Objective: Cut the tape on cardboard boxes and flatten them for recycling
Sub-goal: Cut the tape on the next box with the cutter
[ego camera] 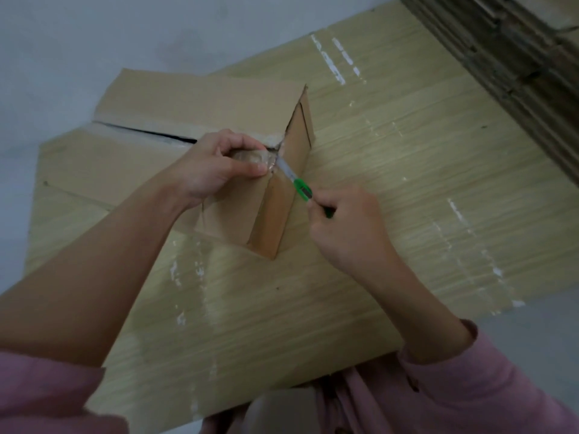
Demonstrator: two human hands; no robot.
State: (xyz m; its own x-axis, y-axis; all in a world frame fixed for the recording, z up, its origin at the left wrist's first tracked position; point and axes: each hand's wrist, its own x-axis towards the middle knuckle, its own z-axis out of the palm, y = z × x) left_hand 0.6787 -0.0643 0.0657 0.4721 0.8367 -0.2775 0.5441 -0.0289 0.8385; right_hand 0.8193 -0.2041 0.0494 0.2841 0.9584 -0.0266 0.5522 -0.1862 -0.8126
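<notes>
My left hand [219, 164] pinched a crumpled strip of clear tape [250, 158] at the box's seam, fingers curled round it, while my right hand [341, 227], at four o'clock from it, gripped the green utility knife [302, 189] with its blade laid into the tape at the box edge. The cardboard box [175, 151] stood just past centre on the surface [407, 170], its top seam already split open toward nine o'clock. It looked light and fairly stiff, likely to slide under the blade, so I judged it best held down near the seam. The tape seemed slick and stretchy. Stacked cardboard [513, 57] lay at two o'clock.
</notes>
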